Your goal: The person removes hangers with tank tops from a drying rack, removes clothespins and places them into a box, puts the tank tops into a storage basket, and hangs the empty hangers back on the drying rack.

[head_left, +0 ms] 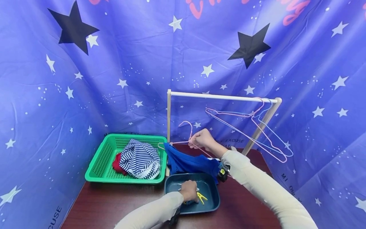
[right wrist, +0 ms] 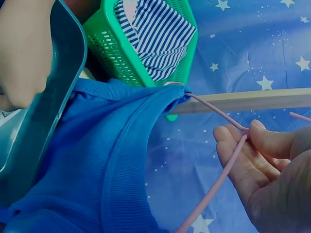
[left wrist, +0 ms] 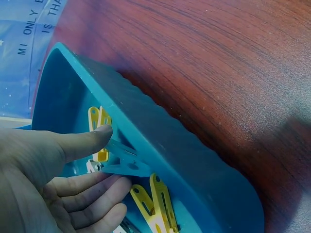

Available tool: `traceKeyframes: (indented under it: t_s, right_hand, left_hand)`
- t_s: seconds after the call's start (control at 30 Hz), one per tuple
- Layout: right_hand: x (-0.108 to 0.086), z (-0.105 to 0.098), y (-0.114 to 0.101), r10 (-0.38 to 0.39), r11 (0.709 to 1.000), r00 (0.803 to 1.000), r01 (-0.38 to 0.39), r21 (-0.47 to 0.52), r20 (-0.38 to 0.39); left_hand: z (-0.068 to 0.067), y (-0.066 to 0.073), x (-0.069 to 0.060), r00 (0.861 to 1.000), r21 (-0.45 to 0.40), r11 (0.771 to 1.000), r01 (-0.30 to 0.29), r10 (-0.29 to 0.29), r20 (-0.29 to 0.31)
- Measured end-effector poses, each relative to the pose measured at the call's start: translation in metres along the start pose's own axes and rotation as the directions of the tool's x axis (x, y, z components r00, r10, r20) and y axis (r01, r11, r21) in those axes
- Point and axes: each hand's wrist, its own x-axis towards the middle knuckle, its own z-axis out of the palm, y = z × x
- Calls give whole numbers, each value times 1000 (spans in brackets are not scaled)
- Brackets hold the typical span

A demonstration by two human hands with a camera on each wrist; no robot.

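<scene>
My right hand (head_left: 201, 140) pinches a pink hanger (head_left: 191, 128) just below its hook, between thumb and fingers. From the hanger hangs a blue garment (head_left: 190, 160), one edge over the hanger's left end; its ribbed neckline shows in the right wrist view. My left hand (head_left: 189, 190) reaches down into a dark teal basin (head_left: 213, 198). Between its thumb and index finger, the left wrist view shows a blue clothespin (left wrist: 127, 162) pinched near the basin wall. Yellow clothespins (left wrist: 156, 206) lie around the fingers, and one (head_left: 201, 197) shows right of the hand.
A green basket (head_left: 98, 162) at the left holds a striped garment (head_left: 140, 159) and a red cloth (head_left: 118, 163). Behind the basin stands a rack with a white bar (head_left: 211, 95), where pink and blue hangers (head_left: 268, 135) hang at the right. Everything rests on a brown table (head_left: 120, 200).
</scene>
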Motion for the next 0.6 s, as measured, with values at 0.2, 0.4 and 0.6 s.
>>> traceKeyframes:
  t_s: [0.2, 0.4, 0.6]
  right_hand:
    - [-1, 5, -10, 4, 998, 1000, -4, -70, 8]
    - [-2, 4, -19, -45, 962, 999, 42, -271, -4]
    - [1, 2, -28, 8, 960, 998, 11, -281, 65]
  left_hand:
    - [3, -2, 1, 999, 28, 999, -18, 19, -41]
    - [7, -3, 0, 997, 70, 997, -27, 32, -68]
    - [6, -1, -4, 996, 106, 994, -25, 35, -87]
